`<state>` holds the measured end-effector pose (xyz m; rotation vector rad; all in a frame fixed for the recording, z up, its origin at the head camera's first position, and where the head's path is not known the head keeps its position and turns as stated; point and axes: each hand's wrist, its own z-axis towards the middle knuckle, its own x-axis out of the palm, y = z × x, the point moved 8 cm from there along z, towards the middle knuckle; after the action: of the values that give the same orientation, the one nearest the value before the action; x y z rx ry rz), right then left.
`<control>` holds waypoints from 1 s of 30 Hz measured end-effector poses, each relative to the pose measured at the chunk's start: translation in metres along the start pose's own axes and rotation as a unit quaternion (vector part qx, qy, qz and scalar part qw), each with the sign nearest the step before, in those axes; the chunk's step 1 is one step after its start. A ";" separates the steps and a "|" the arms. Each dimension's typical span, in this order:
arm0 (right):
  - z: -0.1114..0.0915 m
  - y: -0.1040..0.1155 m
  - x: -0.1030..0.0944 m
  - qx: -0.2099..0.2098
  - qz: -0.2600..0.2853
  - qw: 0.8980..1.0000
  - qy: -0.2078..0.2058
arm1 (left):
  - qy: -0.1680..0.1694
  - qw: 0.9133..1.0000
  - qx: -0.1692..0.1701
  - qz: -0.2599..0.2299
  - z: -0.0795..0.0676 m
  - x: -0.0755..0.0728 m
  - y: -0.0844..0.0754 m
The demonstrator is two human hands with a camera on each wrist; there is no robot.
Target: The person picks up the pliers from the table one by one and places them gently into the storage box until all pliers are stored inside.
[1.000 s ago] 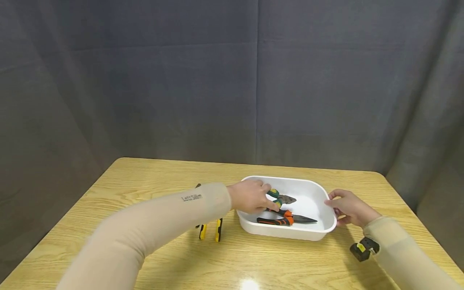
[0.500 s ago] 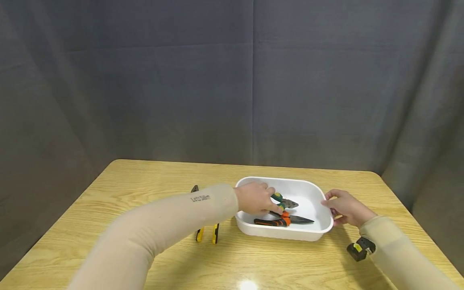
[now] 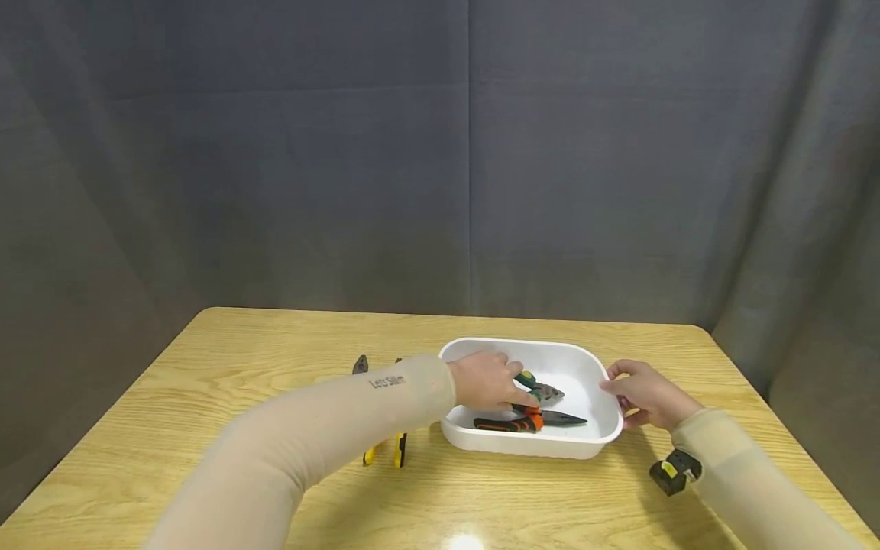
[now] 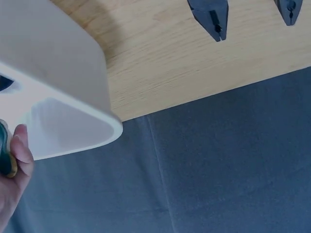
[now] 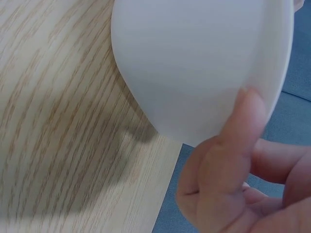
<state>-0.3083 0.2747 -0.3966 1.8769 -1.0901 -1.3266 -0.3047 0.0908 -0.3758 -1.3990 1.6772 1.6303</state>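
My left hand [image 3: 486,380] reaches into a white plastic tub [image 3: 529,447] and grips pliers with green and yellow handles [image 3: 527,379]. Their metal head points right, low over the tub's floor. Just nearer lie long-nose pliers with black and orange handles [image 3: 509,425], partly under the left hand. In the left wrist view, thumb and fingers close around a green handle [image 4: 6,158]. My right hand [image 3: 649,393] pinches the tub's right rim, its thumb [image 5: 248,111] against the outer wall in the right wrist view.
Left of the tub, two tools lie on the wooden table [image 3: 275,344], largely hidden by the left sleeve [image 3: 330,428]. Yellow and black handles [image 3: 400,451] show in front of it, dark plier tips [image 4: 214,19] behind. A grey curtain [image 3: 440,191] hangs beyond the table.
The head view has shifted slightly. Within the tub, the left hand and the green-handled pliers have moved a little right and nearer. The right hand keeps its pinch on the rim.
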 end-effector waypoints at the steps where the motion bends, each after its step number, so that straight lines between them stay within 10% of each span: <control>1: 0.000 0.000 0.000 0.000 -0.001 1.000 -0.001 | 0.004 1.000 -0.003 0.001 0.000 0.001 0.000; 13: 0.004 0.001 0.003 -0.018 0.007 1.000 0.016 | 0.046 0.986 -0.074 -0.144 -0.003 0.018 0.014; 30: 0.002 0.007 0.007 -0.005 -0.006 1.000 0.006 | 0.053 0.975 -0.096 -0.191 -0.010 0.027 0.017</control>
<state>-0.3109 0.2647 -0.3948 1.8836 -1.0654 -1.3226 -0.3266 0.0688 -0.3873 -1.8022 1.2250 1.5457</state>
